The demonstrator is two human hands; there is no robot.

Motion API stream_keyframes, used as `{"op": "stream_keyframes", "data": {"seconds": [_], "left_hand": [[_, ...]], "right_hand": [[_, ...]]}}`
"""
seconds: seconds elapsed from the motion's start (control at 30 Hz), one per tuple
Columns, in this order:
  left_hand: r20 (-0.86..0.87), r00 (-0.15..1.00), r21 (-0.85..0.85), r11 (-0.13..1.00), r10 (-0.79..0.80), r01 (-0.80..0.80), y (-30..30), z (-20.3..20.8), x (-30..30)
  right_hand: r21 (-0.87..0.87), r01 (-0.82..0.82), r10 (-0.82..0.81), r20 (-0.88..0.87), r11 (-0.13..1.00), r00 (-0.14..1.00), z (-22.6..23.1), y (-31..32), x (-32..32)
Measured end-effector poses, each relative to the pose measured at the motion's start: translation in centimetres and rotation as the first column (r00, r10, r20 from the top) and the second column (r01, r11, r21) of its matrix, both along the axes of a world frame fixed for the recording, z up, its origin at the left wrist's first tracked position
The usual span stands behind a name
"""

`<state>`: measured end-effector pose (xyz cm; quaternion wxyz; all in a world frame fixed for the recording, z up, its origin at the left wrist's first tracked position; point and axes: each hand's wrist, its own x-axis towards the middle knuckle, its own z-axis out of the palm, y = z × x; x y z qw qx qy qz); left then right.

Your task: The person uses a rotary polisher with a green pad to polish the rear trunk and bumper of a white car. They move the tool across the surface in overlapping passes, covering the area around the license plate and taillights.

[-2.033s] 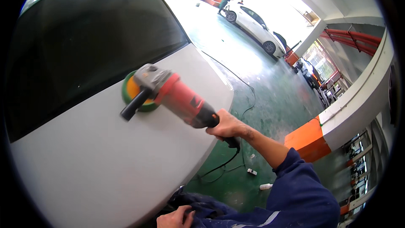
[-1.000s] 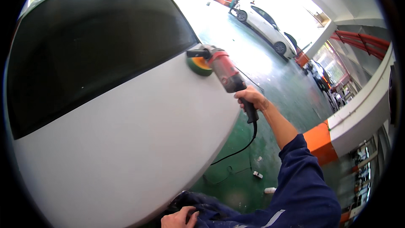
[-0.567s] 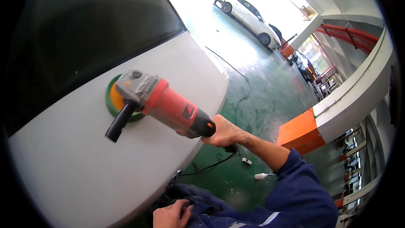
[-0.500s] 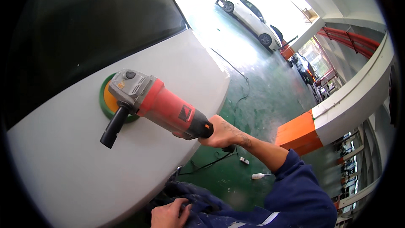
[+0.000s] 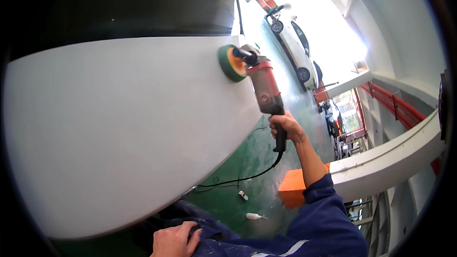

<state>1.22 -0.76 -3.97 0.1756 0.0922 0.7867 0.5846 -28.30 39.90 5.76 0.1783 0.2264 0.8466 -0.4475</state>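
Note:
My right hand (image 5: 285, 126) is closed round the black rear handle of a red and black car polisher (image 5: 265, 82). The polisher stands turned up, its side handle toward me. Its green and orange foam pad (image 5: 230, 63) is tilted on edge at the right end of a white car panel (image 5: 119, 128); whether the pad touches the paint I cannot tell. Low in the view, my left hand (image 5: 173, 240) rests by my dark blue work clothes, thumb apart from loosely bent fingers, with nothing seen in it.
A black power cord (image 5: 247, 178) runs from the handle past the panel's edge. A white bottle (image 5: 254, 216) and a small white object (image 5: 243, 195) lie on the green floor. An orange-based pillar (image 5: 292, 188) stands right; a white car (image 5: 296, 50) is parked beyond.
My right hand has carried the polisher right and away, from the panel's middle to its far right edge. The tool has swung upright, its pad now tilted. My left hand stays low.

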Motion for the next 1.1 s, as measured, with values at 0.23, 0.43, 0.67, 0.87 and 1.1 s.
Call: {"op": "stream_keyframes", "data": {"seconds": [0.23, 0.43, 0.67, 0.87, 1.1], "left_hand": [[0.052, 0.991, 0.015, 0.992, 0.122, -0.123, 0.0, -0.6, 1.5], [0.025, 0.982, 0.037, 0.981, 0.187, -0.188, -1.6, -0.2, 2.7], [-0.105, 0.981, 0.126, 0.981, 0.163, -0.149, -4.2, 0.6, 3.0], [-0.612, 0.713, 0.087, 0.925, 0.343, -0.371, -6.9, 3.2, 0.8], [-0.824, 0.558, -0.427, 0.536, 0.103, -0.729, -13.5, 6.9, -1.3]], "right_hand": [[-0.038, 0.131, -0.13, 0.016, 0.991, 0.991, -1.0, 5.0, -8.6], [-0.085, 0.149, -0.14, 0.099, 0.985, 0.985, -0.6, 8.4, -6.3], [-0.054, 0.228, -0.226, 0.048, 0.972, 0.973, -1.0, 3.7, 8.1], [-0.003, -0.006, 0.006, -0.017, 1.0, 1.0, -1.3, -9.0, 19.0], [0.168, -0.398, 0.391, 0.078, 0.902, 0.917, -2.5, -23.7, 27.1]]}}
